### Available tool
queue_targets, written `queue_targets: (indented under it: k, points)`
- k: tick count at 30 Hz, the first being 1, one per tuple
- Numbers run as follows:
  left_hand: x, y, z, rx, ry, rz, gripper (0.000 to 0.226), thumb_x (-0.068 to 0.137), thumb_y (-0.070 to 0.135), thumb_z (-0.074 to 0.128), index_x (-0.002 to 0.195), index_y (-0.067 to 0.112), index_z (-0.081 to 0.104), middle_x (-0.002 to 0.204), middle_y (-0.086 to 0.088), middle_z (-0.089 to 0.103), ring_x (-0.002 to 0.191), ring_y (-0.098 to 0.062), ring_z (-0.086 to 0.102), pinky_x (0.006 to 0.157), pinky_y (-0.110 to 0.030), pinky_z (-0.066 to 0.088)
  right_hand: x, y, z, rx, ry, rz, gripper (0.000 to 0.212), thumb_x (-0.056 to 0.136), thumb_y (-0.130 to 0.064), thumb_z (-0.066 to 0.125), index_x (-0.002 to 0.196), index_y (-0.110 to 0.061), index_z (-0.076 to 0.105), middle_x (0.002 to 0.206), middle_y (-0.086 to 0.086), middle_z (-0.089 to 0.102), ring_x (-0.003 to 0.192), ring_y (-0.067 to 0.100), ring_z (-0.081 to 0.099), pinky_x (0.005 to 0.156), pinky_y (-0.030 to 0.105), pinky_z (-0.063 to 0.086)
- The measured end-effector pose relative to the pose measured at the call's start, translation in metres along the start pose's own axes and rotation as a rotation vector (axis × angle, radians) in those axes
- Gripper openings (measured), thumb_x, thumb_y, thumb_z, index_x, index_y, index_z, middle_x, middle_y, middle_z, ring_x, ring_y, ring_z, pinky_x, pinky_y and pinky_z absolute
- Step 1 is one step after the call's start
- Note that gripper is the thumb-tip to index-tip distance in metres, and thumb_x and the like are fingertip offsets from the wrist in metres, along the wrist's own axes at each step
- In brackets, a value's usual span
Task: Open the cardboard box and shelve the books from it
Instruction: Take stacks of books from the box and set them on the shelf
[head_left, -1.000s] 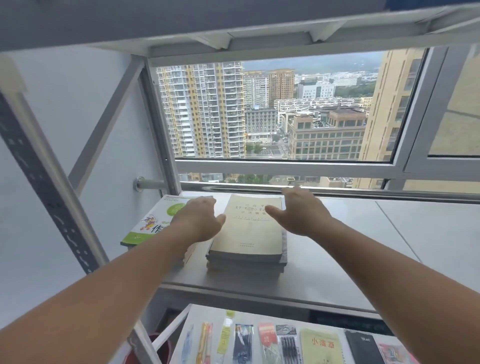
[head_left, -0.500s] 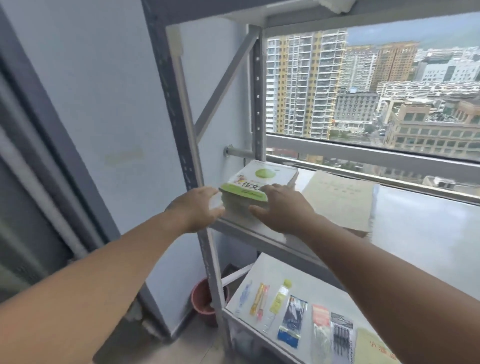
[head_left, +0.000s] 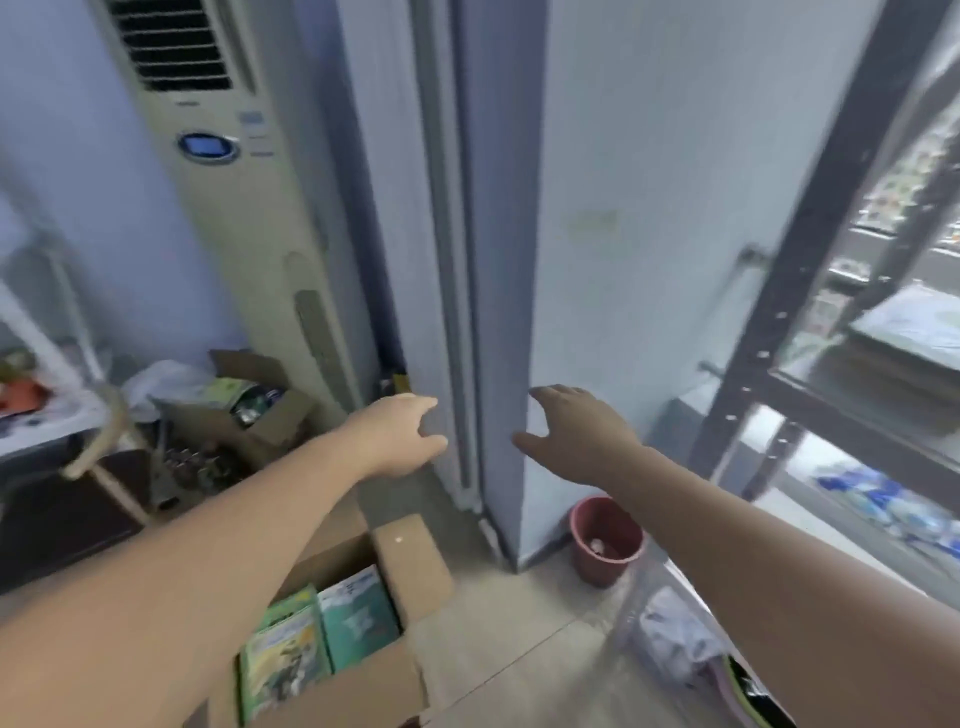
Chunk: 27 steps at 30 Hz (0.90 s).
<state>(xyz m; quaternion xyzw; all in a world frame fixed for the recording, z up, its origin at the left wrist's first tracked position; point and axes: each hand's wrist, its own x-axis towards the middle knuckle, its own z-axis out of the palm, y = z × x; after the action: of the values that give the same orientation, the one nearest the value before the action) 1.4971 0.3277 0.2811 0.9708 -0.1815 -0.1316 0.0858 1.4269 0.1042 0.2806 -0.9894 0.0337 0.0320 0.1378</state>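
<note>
Since half a second ago the view has swung left off the shelf, and both hands have let go of the green book there; they now hang in the air in front of a wall corner, empty.

At nine o'clock a second carton (head_left: 244, 410) sits open on the floor beside the tall air conditioner (head_left: 228, 208). The left hand (head_left: 400, 434) is at centre, fingers loosely spread, holding nothing. Below it, at six to seven o'clock, the box (head_left: 410, 566) stands open on the floor, flaps out, with at least two books (head_left: 322, 639) lying in it, green and teal covers up. The left forearm hides part of the inside, so how many remain I cannot tell.

The right hand (head_left: 576, 441) is just past centre, also open and empty, palm down. Below it at five o'clock is a red bucket (head_left: 605, 540). At three o'clock the shelf (head_left: 769, 332) carries the books already placed, blurred.

The books look like thin paperbacks: light, a bit floppy, with glossy covers that may slide on each other. I would grip a small stack by its two long edges, one hand each side, thumbs on top, rather than pinch one corner.
</note>
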Motion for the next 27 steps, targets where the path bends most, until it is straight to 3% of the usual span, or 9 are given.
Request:
queue_targets:
  k: [5,9,12,17,19,21,24,26,27]
  points:
    - [-0.047,-0.161,0.001,-0.024,-0.006,-0.196,0.075,0.102,0.053,0.056,0.166,0.022,0.032,0.174,-0.002,0.029,0.155,-0.025,0.037,0.121,-0.039,0.037,0.037,-0.128,0.050,0.027,-0.115,-0.142,0.074,0.101,-0.054,0.055,0.160,-0.013,0.038,0.163,0.007,0.045,0.150,0.030,0.041,0.116,0.046,0.043]
    - [-0.071,-0.247,0.013,-0.086,-0.041,-0.321,0.075,0.101,0.054,0.057,0.165,0.022,0.034,0.173,-0.003,0.031,0.154,-0.025,0.039,0.119,-0.038,0.039,0.065,-0.197,0.097,0.053,-0.209,-0.176,0.064,0.099,-0.047,0.058,0.152,-0.012,0.047,0.155,0.010,0.052,0.142,0.030,0.048,0.108,0.044,0.047]
    - [-0.073,-0.295,0.036,-0.160,-0.082,-0.403,0.075,0.102,0.054,0.057,0.165,0.022,0.034,0.174,-0.004,0.029,0.156,-0.026,0.037,0.121,-0.039,0.036,0.090,-0.231,0.141,0.086,-0.300,-0.193,0.067,0.096,-0.050,0.060,0.151,-0.014,0.048,0.148,0.010,0.057,0.134,0.031,0.054,0.095,0.040,0.049]
    - [-0.054,-0.353,0.095,-0.354,-0.144,-0.572,0.071,0.104,0.045,0.061,0.163,0.014,0.038,0.168,-0.008,0.040,0.150,-0.027,0.045,0.115,-0.032,0.039,0.135,-0.257,0.223,0.173,-0.492,-0.125,0.076,0.100,-0.050,0.062,0.161,-0.011,0.038,0.161,0.011,0.049,0.142,0.030,0.052,0.104,0.036,0.046]
    - [-0.043,-0.374,0.128,-0.448,-0.173,-0.658,0.068,0.104,0.043,0.062,0.161,0.013,0.041,0.166,-0.008,0.044,0.149,-0.026,0.046,0.114,-0.032,0.039,0.156,-0.259,0.262,0.212,-0.584,-0.087,0.062,0.100,-0.044,0.063,0.149,-0.008,0.051,0.141,0.013,0.064,0.128,0.031,0.062,0.091,0.035,0.049]
    - [-0.035,-0.392,0.163,-0.555,-0.207,-0.740,0.050,0.102,0.040,0.064,0.144,0.013,0.056,0.143,-0.007,0.061,0.130,-0.023,0.059,0.101,-0.030,0.044,0.175,-0.260,0.302,0.241,-0.686,-0.047,0.046,0.099,-0.042,0.064,0.129,-0.007,0.062,0.115,0.011,0.069,0.109,0.032,0.068,0.080,0.034,0.048]
    - [-0.027,-0.411,0.217,-0.707,-0.253,-0.849,0.035,0.101,0.032,0.067,0.130,0.014,0.062,0.124,-0.005,0.065,0.115,-0.021,0.063,0.099,-0.032,0.049,0.194,-0.258,0.370,0.265,-0.816,0.031,0.062,0.095,-0.047,0.067,0.141,-0.005,0.060,0.122,0.012,0.069,0.101,0.027,0.069,0.081,0.032,0.055]
    - [-0.024,-0.416,0.244,-0.766,-0.269,-0.924,0.012,0.100,0.033,0.068,0.103,0.026,0.059,0.112,-0.003,0.064,0.107,-0.020,0.060,0.096,-0.034,0.049,0.195,-0.256,0.404,0.264,-0.904,0.079,0.062,0.096,-0.049,0.067,0.138,-0.004,0.060,0.111,0.009,0.067,0.082,0.018,0.065,0.063,0.028,0.047]
    - [-0.020,-0.422,0.261,-0.801,-0.295,-0.965,0.020,0.100,0.033,0.068,0.090,0.031,0.051,0.102,0.002,0.060,0.098,-0.018,0.057,0.087,-0.030,0.046,0.196,-0.257,0.422,0.272,-0.936,0.110,0.057,0.096,-0.049,0.068,0.131,-0.004,0.063,0.102,0.006,0.065,0.073,0.013,0.059,0.057,0.027,0.041]
